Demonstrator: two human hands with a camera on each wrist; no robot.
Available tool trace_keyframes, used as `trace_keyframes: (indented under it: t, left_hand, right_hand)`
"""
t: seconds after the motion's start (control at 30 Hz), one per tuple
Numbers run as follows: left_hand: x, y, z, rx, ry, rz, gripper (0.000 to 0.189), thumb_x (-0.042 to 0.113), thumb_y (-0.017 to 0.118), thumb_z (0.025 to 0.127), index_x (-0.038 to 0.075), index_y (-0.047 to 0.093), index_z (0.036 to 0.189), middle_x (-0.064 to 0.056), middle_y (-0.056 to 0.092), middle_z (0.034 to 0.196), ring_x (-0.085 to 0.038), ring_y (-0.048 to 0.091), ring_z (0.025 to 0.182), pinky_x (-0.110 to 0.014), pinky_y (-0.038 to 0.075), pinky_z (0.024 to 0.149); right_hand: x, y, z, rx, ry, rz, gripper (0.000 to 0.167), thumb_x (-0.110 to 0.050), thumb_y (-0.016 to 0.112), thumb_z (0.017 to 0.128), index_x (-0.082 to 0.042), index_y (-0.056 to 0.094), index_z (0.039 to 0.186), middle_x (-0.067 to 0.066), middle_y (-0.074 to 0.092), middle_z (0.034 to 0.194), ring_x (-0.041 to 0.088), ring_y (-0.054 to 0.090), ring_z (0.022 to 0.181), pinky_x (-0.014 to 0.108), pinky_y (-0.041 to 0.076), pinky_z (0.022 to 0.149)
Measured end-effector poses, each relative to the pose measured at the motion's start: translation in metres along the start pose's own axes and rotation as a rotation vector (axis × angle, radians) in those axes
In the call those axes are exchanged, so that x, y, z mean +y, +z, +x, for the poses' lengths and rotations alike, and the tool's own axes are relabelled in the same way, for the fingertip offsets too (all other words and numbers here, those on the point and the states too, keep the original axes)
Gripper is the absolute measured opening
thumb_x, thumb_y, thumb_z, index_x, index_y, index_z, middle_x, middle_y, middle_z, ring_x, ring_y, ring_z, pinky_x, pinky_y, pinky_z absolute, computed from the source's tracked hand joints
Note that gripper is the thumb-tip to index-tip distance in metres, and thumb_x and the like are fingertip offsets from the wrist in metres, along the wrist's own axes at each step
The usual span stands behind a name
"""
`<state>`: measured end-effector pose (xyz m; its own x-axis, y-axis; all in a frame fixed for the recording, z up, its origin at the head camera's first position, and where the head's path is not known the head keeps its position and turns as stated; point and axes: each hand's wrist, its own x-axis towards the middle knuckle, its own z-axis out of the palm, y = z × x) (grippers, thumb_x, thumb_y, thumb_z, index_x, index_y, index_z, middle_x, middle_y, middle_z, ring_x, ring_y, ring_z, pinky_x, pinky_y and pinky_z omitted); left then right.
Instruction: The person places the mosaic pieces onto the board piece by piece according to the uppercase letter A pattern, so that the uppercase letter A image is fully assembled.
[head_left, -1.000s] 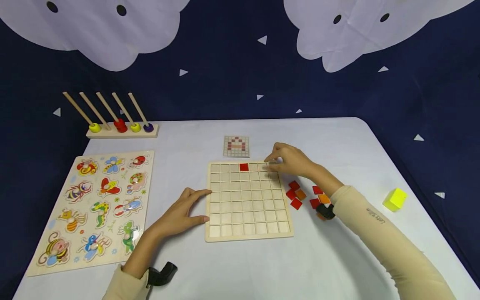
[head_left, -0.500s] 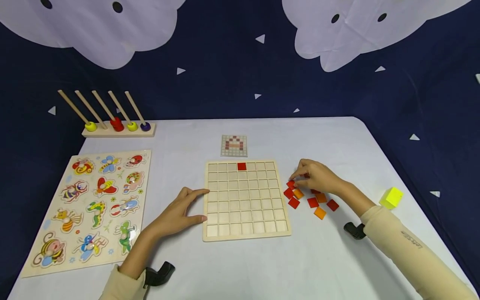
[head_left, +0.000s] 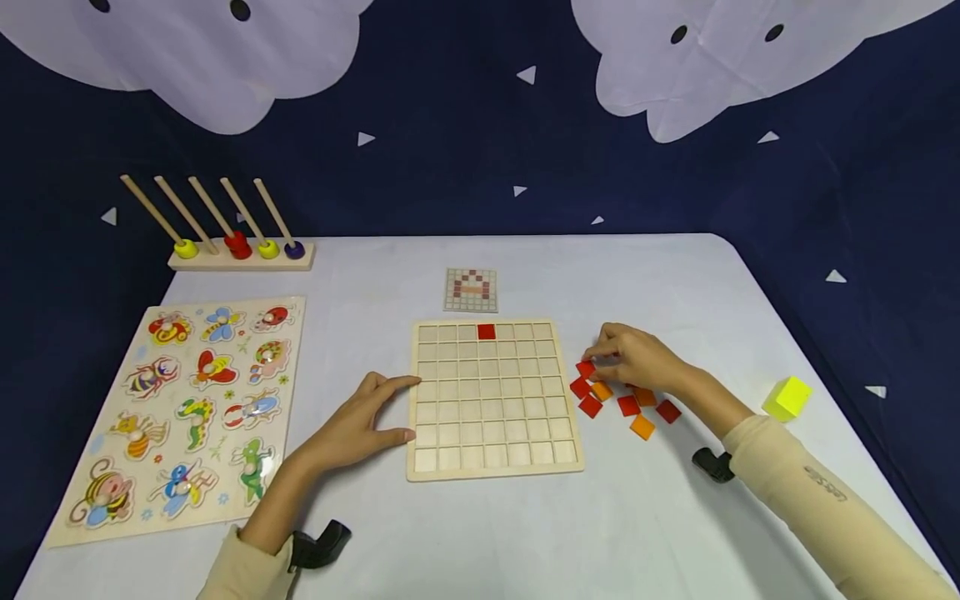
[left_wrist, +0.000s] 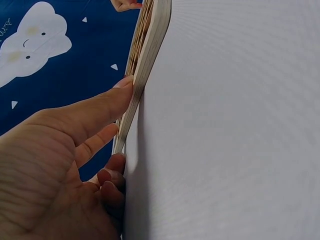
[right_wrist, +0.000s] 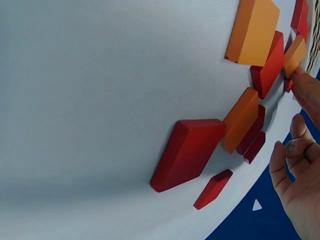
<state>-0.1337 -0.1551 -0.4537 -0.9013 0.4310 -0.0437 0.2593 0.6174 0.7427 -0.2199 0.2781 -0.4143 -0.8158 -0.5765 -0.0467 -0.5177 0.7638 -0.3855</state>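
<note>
In the head view a wooden grid board point(head_left: 495, 412) lies flat, with one red square tile point(head_left: 487, 332) in its top row. My left hand point(head_left: 360, 425) rests at the board's left edge, thumb and index finger spread and touching the rim. The left wrist view shows the thumb against the board's side point(left_wrist: 145, 60). To the right of the board, my right hand point(head_left: 637, 358) is over a group of tiles, thumb and index finger pinching at a red tile point(head_left: 586, 368). Loose red tiles point(right_wrist: 190, 155) and orange tiles point(right_wrist: 253, 32) lie beneath and beside it.
A small pattern card point(head_left: 471, 290) lies behind the board. On the left are an insect knob puzzle point(head_left: 168, 417) and a peg stacker point(head_left: 240, 262) with coloured rings. A yellow block point(head_left: 787, 398) stands at the right, and a dark cloth backdrop point(head_left: 450, 167) hangs behind the table.
My right hand has moved from the board's top right corner down and right to the loose tiles, where it has stayed for the last half second. The left hand has kept its place.
</note>
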Motion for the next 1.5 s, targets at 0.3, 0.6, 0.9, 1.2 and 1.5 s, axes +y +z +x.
trace_keyframes:
  t: [0.3,0.6,0.9,1.2,1.5]
  left_hand:
    - [0.003,-0.002,0.000,0.002,0.003,-0.008,0.072,0.027,0.080,0.083,0.018,0.047,0.147,-0.005,0.042,0.099,-0.014,0.037,0.077,-0.031,0.036,0.073]
    - [0.000,-0.002,0.000,0.005,0.002,-0.004,0.072,0.028,0.081,0.083,0.019,0.048,0.146,-0.005,0.042,0.099,-0.015,0.039,0.081,-0.033,0.037,0.076]
    - [0.001,-0.001,0.000,0.014,0.011,-0.009,0.072,0.026,0.081,0.082,0.018,0.049,0.145,-0.004,0.041,0.098,-0.014,0.038,0.080,-0.032,0.036,0.077]
    - [0.001,0.000,0.000,0.015,0.010,-0.002,0.072,0.026,0.081,0.082,0.018,0.049,0.146,-0.004,0.041,0.098,-0.014,0.037,0.079,-0.031,0.036,0.075]
    - [0.000,0.000,0.000,0.022,0.015,-0.002,0.071,0.027,0.081,0.082,0.018,0.049,0.145,-0.004,0.042,0.099,-0.014,0.039,0.081,-0.032,0.037,0.078]
  right_hand:
    - [0.002,0.003,-0.002,0.023,0.028,0.011,0.028,-0.018,0.083,0.080,-0.004,0.077,0.103,-0.002,0.049,0.085,0.013,0.046,0.079,0.028,0.038,0.069]
    - [-0.005,-0.001,0.005,0.068,0.024,-0.006,0.023,-0.018,0.084,0.078,-0.006,0.076,0.096,0.002,0.050,0.084,0.016,0.047,0.076,0.028,0.038,0.065]
    - [-0.030,-0.005,0.032,0.086,-0.074,0.003,0.020,-0.016,0.083,0.078,-0.009,0.076,0.095,0.000,0.054,0.088,0.018,0.051,0.081,0.034,0.043,0.071]
    - [-0.061,0.000,0.064,0.042,-0.112,0.027,0.025,-0.020,0.081,0.081,-0.006,0.077,0.102,0.000,0.055,0.089,0.018,0.052,0.082,0.032,0.044,0.071]
    - [-0.083,0.009,0.090,0.028,-0.163,0.035,0.026,-0.021,0.081,0.082,-0.005,0.077,0.102,0.004,0.057,0.090,0.019,0.053,0.082,0.032,0.045,0.073]
